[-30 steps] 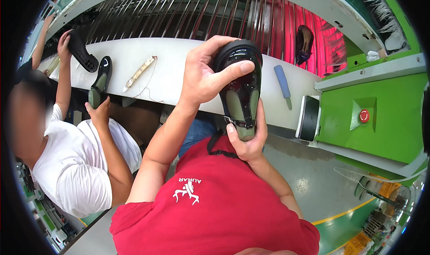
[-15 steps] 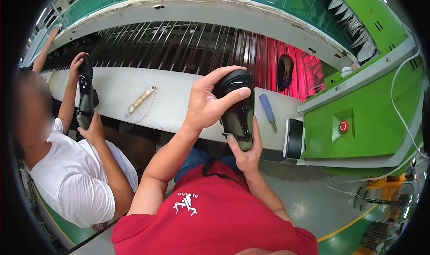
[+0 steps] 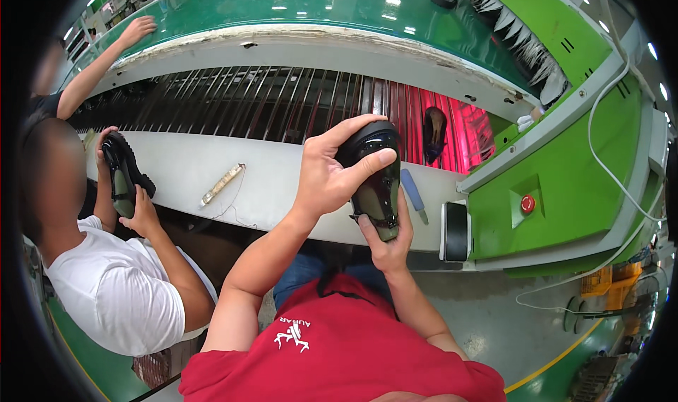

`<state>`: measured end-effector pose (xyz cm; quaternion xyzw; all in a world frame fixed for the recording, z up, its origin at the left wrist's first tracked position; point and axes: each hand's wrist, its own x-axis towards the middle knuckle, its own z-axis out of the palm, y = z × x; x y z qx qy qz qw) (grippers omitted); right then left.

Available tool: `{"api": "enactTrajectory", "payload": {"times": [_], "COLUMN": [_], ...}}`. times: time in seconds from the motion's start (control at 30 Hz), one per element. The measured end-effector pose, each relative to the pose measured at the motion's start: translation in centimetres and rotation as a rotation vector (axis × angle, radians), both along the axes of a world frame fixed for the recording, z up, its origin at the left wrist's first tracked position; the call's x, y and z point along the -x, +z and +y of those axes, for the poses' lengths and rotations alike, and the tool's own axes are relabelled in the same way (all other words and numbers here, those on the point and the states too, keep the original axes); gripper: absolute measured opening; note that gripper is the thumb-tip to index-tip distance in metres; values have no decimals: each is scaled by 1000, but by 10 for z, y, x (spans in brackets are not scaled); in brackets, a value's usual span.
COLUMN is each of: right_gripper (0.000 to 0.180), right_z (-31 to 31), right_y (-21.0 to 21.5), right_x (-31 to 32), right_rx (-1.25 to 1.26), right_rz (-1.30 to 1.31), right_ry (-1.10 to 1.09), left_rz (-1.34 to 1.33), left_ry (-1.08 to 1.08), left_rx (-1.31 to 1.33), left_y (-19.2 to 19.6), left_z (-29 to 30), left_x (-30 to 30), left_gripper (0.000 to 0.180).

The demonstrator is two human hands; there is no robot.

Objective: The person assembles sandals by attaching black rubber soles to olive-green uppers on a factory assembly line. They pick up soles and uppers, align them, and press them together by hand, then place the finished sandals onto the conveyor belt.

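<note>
- While the line ran, the person in the red shirt held a glossy black shoe [image 3: 376,179] up over the white worktop [image 3: 268,183], above the lap.
- Left hand [image 3: 332,172]: grip closed over the rounded upper end of the shoe, thumb across its front, fingers wrapped over the top.
- Right hand [image 3: 385,243]: grip clamped on the lower end from beneath, fingers cupping the underside.
- Shoe stood nearly upright between both hands, clear of the worktop, touching nothing else.
- Step in hand, as I judged it: turning the shoe for a close look or a finishing touch. Which one could not be told.
- Next move, by my reckoning, called for a steady two-handed hold and a careful turn, since the shiny surface looked slippery.
- On the worktop just right of the shoe lay a blue-handled tool [image 3: 413,192]; further left, a pale stick-like tool [image 3: 222,184].
- Behind, a second dark shoe [image 3: 433,130] sat on the red-lit slatted conveyor [image 3: 282,109].
- To the left, a co-worker in white held another black shoe [image 3: 121,174] in both hands.
</note>
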<state>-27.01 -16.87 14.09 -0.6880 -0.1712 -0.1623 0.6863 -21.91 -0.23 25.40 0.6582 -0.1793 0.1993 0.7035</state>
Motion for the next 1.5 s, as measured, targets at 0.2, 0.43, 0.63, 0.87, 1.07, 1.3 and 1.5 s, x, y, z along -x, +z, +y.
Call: {"api": "enactTrajectory", "payload": {"times": [0.2, 0.43, 0.63, 0.87, 1.07, 1.3, 1.5], "right_gripper": [78, 70, 51, 50, 42, 52, 73], "right_z": [0, -18, -22, -20, -12, -14, -6], "right_y": [12, 27, 23, 18, 36, 30, 37], "right_x": [-13, -22, -32, -36, -33, -32, -24], "right_rx": [-7, -300, -580, -607, -677, -419, -6], "right_rz": [-44, 222, 373, 424, 503, 479, 70], "right_ry": [51, 259, 412, 449, 406, 261, 30], "left_rz": [-31, -12, 13, 5, 34, 104, 80], "left_ry": [59, -24, 43, 109, 130, 280, 88], "left_rx": [-51, 3, -21, -36, -98, 21, 199], "left_y": [19, -11, -25, -27, -34, -55, -64], "left_z": [4, 19, 18, 20, 27, 8, 20], "left_x": [0, 7, 13, 13, 9, 1, -2], "left_gripper": [53, 59, 49, 44, 35, 22, 39]}}
